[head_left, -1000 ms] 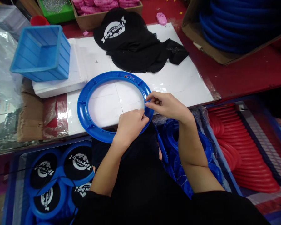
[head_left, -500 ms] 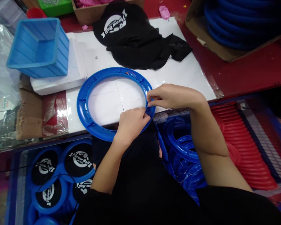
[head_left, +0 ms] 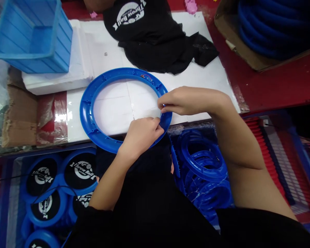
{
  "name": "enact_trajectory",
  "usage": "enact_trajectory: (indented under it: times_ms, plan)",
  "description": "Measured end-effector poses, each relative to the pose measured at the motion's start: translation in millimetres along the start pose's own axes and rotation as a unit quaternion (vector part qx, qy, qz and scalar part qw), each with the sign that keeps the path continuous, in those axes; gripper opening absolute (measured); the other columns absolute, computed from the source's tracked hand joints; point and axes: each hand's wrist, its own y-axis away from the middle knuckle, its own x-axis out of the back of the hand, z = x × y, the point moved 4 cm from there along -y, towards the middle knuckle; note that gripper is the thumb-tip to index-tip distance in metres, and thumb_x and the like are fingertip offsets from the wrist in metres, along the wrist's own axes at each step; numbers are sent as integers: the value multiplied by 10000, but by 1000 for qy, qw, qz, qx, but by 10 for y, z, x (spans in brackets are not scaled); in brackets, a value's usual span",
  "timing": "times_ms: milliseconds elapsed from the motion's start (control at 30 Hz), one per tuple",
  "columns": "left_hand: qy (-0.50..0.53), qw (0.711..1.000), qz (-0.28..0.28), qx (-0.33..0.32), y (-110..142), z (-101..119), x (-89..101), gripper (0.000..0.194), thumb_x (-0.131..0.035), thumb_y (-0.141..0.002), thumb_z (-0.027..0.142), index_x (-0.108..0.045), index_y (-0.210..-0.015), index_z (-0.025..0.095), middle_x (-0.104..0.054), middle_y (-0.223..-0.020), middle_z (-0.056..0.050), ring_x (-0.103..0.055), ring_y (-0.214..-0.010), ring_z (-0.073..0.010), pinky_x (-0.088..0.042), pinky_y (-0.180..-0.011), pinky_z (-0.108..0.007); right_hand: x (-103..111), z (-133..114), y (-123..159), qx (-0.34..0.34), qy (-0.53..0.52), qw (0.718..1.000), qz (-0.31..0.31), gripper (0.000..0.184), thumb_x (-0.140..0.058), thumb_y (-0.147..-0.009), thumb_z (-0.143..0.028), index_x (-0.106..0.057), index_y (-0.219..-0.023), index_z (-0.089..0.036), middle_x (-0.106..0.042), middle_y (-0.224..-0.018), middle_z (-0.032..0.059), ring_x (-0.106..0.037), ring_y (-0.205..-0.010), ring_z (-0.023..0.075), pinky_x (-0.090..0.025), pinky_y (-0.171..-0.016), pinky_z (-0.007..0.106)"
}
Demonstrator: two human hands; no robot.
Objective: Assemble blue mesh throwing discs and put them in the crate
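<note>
A blue plastic ring, its ribbed hollow side up, lies over the front edge of the white work surface. A small component with thin red wire sits in its channel at the far right. My left hand is closed over the ring's near right part, fingers and thumb pinched together; what they grip is hidden. Across from it, my right hand pinches at the ring's right side, a tiny shiny spot showing at its fingertips. Beyond the ring lies a black fabric piece printed "Throw Ball".
A light blue bin stands on white foam at left. Blue discs fill a crate below left. More blue rings and stacked red rings are below right. A carton of blue rings stands back right.
The view has shifted a little, so the bench items sit farther out. Both hands stay at the ring's right side, the fingers only slightly moved.
</note>
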Motion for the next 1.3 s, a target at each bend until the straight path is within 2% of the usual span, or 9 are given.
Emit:
enact_trajectory:
  times_ms: [100,267,400,567,700,833,1000,1167,1300]
  plan:
    - [9,1000,-3,1,-8,-10,-15,297,-457,-1027,265,-733,-963,176,-806,-988,-92,-736,-854,-245,-399,-685,-337,25,-77,7,-9,69,998,-10,167,-514,-1002,-200,-667,-936,-205,-645,-813,22,-508,-673,160,-294,-663,328]
    - [16,1000,10,-6,-15,-28,-46,281,-482,-1013,292,-732,-948,180,-808,-974,-90,-740,-836,-251,-400,-675,-341,-24,-239,135,5,208,978,1,229,-468,-962,-49,-647,-1030,-174,-685,-985,94,-549,-758,189,-242,-621,338]
    - [23,1000,13,-8,-17,-34,-48,246,-499,-989,268,-717,-911,186,-799,-945,-84,-732,-817,-241,-382,-657,-335,-63,-316,202,11,246,969,18,249,-508,-926,-15,-630,-1081,-167,-687,-1009,102,-564,-787,198,-223,-607,334]
    - [33,999,15,-12,-16,-37,-37,242,-487,-987,255,-703,-902,189,-787,-932,-88,-705,-778,-218,-366,-650,-326,-82,-411,207,-15,214,976,24,299,-533,-885,10,-630,-1127,-138,-690,-1068,125,-558,-723,182,-251,-631,337]
    - [40,999,11,-13,-6,-40,-35,249,-489,-989,275,-712,-916,192,-782,-907,-90,-702,-761,-223,-372,-654,-326,-133,-448,224,-70,137,988,17,263,-500,-906,-25,-645,-1102,-124,-694,-995,135,-548,-686,191,-267,-638,348]
    - [38,999,9,-8,4,-33,-28,268,-482,-991,271,-728,-920,191,-780,-889,-93,-717,-787,-240,-398,-671,-332,-149,-395,192,-111,87,989,37,202,-493,-931,-82,-656,-1037,-137,-694,-959,149,-572,-733,217,-286,-637,353]
    - [28,999,13,-8,0,-24,-28,269,-483,-986,249,-740,-938,187,-787,-922,-100,-724,-807,-246,-428,-688,-337,-91,-293,83,-127,54,990,8,121,-556,-942,-128,-673,-948,-158,-682,-898,138,-586,-735,222,-292,-641,353]
    - [17,1000,22,-13,-7,-34,-50,270,-488,-992,259,-746,-971,183,-792,-960,-102,-722,-802,-240,-449,-712,-337,0,-294,32,-113,80,990,-1,160,-546,-940,-150,-695,-915,-204,-675,-804,75,-551,-682,193,-269,-637,345]
    - [24,999,35,-17,1,-43,-61,269,-482,-991,256,-739,-957,184,-789,-938,-92,-721,-795,-236,-422,-680,-332,17,-367,44,-107,125,986,13,208,-536,-916,-103,-717,-919,-205,-672,-787,68,-557,-701,195,-258,-662,348]
